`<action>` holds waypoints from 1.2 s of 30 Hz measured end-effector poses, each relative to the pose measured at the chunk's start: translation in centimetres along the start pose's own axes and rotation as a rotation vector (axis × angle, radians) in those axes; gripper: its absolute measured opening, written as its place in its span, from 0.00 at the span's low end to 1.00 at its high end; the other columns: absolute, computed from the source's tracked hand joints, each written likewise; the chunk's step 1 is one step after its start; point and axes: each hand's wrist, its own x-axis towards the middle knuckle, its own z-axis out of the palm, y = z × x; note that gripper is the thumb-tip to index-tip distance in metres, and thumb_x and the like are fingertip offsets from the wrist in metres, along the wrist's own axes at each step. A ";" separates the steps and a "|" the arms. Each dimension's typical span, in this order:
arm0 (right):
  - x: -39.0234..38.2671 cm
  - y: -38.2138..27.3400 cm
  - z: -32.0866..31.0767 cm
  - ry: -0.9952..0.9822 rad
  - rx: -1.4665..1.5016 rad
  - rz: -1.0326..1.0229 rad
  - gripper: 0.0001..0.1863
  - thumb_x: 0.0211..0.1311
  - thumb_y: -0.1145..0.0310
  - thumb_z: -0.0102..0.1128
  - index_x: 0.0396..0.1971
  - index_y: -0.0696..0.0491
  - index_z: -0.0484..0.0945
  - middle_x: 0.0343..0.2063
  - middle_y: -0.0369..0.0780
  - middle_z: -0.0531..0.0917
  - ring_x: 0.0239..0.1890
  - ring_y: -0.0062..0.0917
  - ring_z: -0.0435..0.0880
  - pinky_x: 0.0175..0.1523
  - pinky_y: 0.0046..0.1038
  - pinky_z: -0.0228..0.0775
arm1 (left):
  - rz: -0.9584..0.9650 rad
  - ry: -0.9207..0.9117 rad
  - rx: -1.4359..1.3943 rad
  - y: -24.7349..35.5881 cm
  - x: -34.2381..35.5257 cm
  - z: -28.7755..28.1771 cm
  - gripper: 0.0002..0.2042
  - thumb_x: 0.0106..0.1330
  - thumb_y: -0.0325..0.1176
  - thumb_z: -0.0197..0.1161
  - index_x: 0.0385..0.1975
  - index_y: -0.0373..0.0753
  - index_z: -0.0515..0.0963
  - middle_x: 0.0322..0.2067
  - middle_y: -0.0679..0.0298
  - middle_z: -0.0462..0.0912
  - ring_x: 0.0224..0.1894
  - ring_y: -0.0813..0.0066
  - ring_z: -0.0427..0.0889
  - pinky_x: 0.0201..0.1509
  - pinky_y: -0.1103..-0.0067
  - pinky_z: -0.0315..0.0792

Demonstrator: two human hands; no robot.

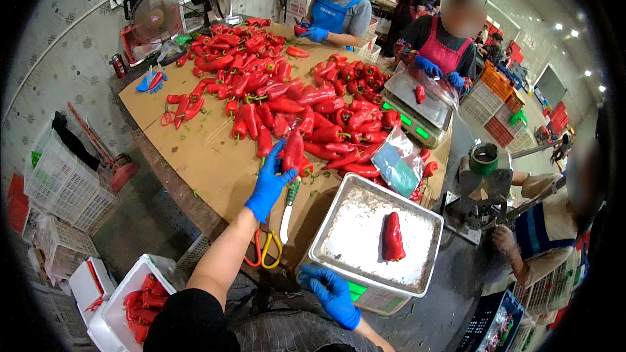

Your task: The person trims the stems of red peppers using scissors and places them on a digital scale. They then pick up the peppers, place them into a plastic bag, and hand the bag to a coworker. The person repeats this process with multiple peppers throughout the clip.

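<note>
Blue gloves cover both my hands. My left hand [269, 186] reaches over the table's near edge, its fingers closed around a long red pepper [295, 151] held tip up beside the heap of red peppers [261, 78]. My right hand [331, 296] is at the near left side of a metal tray [339, 221], its fingers loosely bent and apart, holding nothing. One red pepper [393, 238] lies in the tray, which rests on a scale [381, 300] with a green display. Below my left hand lie a curved knife [285, 221] with a green handle and scissors [271, 251] with red and yellow handles.
Clear plastic bags [399, 164] lie right of the heap. Another scale [417, 107] stands farther back, near two co-workers. A person's arm [515, 254] works by a metal device [484, 182] at right. A white foam box [150, 270] of peppers stands at lower left. Fans [156, 16] stand behind.
</note>
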 end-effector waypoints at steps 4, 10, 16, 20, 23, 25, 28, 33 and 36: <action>0.9 -2.0 0.5 0.238 -0.202 -0.288 0.18 0.55 0.80 0.54 0.48 0.57 0.73 0.44 0.41 0.77 0.44 0.24 0.76 0.50 0.25 0.67 | -0.089 -0.097 -0.176 3.9 -6.5 1.4 0.37 0.56 0.23 0.61 0.64 0.40 0.49 0.60 0.62 0.60 0.54 0.66 0.70 0.58 0.72 0.66; 2.2 -6.1 2.2 0.259 -0.663 -0.587 0.33 0.48 0.73 0.64 0.57 0.52 0.65 0.53 0.49 0.69 0.56 0.42 0.68 0.58 0.35 0.62 | -0.397 -0.049 -0.301 8.8 -15.8 4.7 0.23 0.66 0.41 0.53 0.56 0.35 0.62 0.49 0.61 0.72 0.50 0.71 0.72 0.54 0.75 0.67; 1.3 -3.2 3.8 0.192 -0.133 -0.489 0.28 0.56 0.72 0.60 0.57 0.58 0.63 0.55 0.45 0.69 0.56 0.29 0.69 0.59 0.29 0.60 | -0.283 0.085 -0.182 9.8 -17.2 3.5 0.23 0.65 0.45 0.54 0.52 0.35 0.66 0.46 0.59 0.74 0.49 0.70 0.72 0.55 0.77 0.64; 2.8 -0.3 3.9 -0.102 0.546 0.072 0.22 0.64 0.65 0.50 0.55 0.60 0.65 0.50 0.41 0.74 0.51 0.25 0.73 0.58 0.26 0.63 | -0.395 0.006 -0.482 9.4 -17.2 0.8 0.26 0.60 0.43 0.60 0.53 0.35 0.64 0.44 0.55 0.75 0.49 0.66 0.73 0.56 0.69 0.67; 3.3 0.3 5.4 -0.176 0.886 0.270 0.20 0.67 0.64 0.45 0.54 0.60 0.65 0.49 0.43 0.74 0.49 0.25 0.75 0.56 0.26 0.68 | -0.370 0.029 -0.520 7.3 -17.9 -2.3 0.28 0.58 0.42 0.61 0.56 0.36 0.61 0.41 0.56 0.76 0.47 0.64 0.74 0.54 0.65 0.69; 6.7 6.0 4.7 -0.177 0.654 0.284 0.20 0.67 0.64 0.45 0.53 0.60 0.66 0.49 0.45 0.74 0.50 0.27 0.75 0.55 0.27 0.68 | -0.256 0.090 -0.360 6.9 -16.8 -4.4 0.32 0.58 0.42 0.61 0.60 0.40 0.57 0.40 0.59 0.75 0.46 0.65 0.74 0.55 0.65 0.68; 8.4 5.9 6.9 -0.111 -0.280 -0.171 0.21 0.62 0.66 0.51 0.53 0.59 0.66 0.49 0.50 0.72 0.49 0.38 0.74 0.54 0.34 0.67 | -0.147 0.274 -0.398 8.1 -16.4 -7.1 0.30 0.62 0.44 0.57 0.62 0.43 0.56 0.43 0.60 0.72 0.50 0.66 0.71 0.58 0.66 0.64; 12.3 9.0 9.3 0.093 -1.213 -0.423 0.23 0.51 0.72 0.53 0.50 0.59 0.67 0.40 0.51 0.74 0.43 0.44 0.73 0.46 0.38 0.68 | -0.258 0.450 -0.583 7.7 -16.9 -8.6 0.27 0.65 0.46 0.52 0.62 0.46 0.57 0.53 0.57 0.68 0.55 0.65 0.68 0.59 0.68 0.62; 13.3 8.8 8.9 0.036 -1.271 -0.388 0.23 0.48 0.74 0.56 0.48 0.57 0.67 0.41 0.50 0.71 0.43 0.45 0.72 0.45 0.40 0.68 | -0.334 0.533 -0.731 5.0 -17.9 -10.5 0.26 0.66 0.47 0.49 0.62 0.45 0.57 0.56 0.57 0.66 0.57 0.63 0.67 0.60 0.68 0.60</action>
